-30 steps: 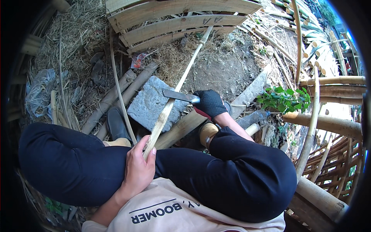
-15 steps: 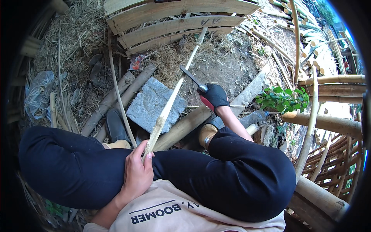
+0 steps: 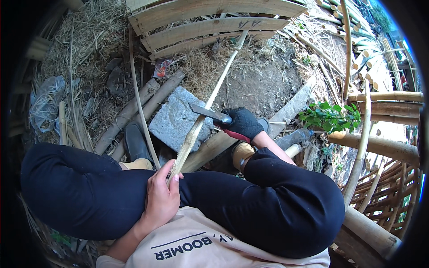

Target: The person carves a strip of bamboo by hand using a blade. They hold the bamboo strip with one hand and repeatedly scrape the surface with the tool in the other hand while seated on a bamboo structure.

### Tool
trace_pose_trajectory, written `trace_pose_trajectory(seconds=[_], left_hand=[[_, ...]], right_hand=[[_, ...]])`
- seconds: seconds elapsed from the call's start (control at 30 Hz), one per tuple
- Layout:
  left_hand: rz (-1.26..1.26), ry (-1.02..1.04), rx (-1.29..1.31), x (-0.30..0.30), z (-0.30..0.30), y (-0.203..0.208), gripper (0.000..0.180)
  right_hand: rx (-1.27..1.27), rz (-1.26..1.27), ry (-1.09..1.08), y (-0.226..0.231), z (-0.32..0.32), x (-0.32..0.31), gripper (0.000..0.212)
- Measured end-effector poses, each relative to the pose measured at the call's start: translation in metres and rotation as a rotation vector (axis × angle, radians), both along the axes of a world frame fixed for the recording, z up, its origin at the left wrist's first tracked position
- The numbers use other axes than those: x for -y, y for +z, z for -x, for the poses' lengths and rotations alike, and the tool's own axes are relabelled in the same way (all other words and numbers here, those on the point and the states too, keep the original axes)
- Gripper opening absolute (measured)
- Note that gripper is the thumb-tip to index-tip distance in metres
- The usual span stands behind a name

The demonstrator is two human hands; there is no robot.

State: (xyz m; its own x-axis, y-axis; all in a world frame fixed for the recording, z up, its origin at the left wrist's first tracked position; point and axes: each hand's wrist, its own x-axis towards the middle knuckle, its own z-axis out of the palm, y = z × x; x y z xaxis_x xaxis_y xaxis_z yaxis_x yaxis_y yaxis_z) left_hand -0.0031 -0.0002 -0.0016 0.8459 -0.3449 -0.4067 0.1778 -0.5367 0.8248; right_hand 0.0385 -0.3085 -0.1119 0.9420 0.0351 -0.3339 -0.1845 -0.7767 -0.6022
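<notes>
My bare left hand [image 3: 162, 190] grips the near end of a long pale bamboo strip [image 3: 219, 85] beside my lap. The strip slants away to the right, its far end at a slatted wooden crate. In a black and red glove, my right hand [image 3: 243, 125] is closed round the handle of a knife [image 3: 206, 112]. The knife's broad blade lies across the strip, over the edge of a grey stone block [image 3: 176, 118]. Most of the knife's handle is hidden inside the glove.
The wooden crate [image 3: 210, 24] stands at the far side. Bamboo poles [image 3: 219, 145] lie on the ground around the stone. A crumpled clear plastic bag [image 3: 49, 105] is at the left. Toward the right are a leafy green plant [image 3: 330, 116], bamboo rails [image 3: 375, 145] and stacked cut bamboo [image 3: 371, 67].
My right hand has drawn the knife nearer to me along the strip, from above the stone's far corner to beside its right part. The left hand keeps its hold.
</notes>
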Motion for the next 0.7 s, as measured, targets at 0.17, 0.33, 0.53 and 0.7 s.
trace_pose_trajectory(seconds=[0.17,0.33,0.53,0.7], left_hand=[[-0.038,-0.022,-0.011,0.004,-0.001,0.003,0.033],[-0.107,-0.144,0.166,0.004,-0.003,0.001,0.037],[-0.145,-0.166,0.251,0.005,-0.004,0.003,0.037],[-0.123,-0.160,0.221,0.005,-0.005,0.007,0.037]], right_hand=[[0.014,-0.027,0.061,-0.004,0.001,0.000,0.034],[-0.123,0.117,-0.059,-0.009,-0.010,0.005,0.028],[-0.088,0.155,-0.095,-0.024,-0.015,0.013,0.030],[-0.118,0.127,-0.268,-0.024,-0.020,0.025,0.037]])
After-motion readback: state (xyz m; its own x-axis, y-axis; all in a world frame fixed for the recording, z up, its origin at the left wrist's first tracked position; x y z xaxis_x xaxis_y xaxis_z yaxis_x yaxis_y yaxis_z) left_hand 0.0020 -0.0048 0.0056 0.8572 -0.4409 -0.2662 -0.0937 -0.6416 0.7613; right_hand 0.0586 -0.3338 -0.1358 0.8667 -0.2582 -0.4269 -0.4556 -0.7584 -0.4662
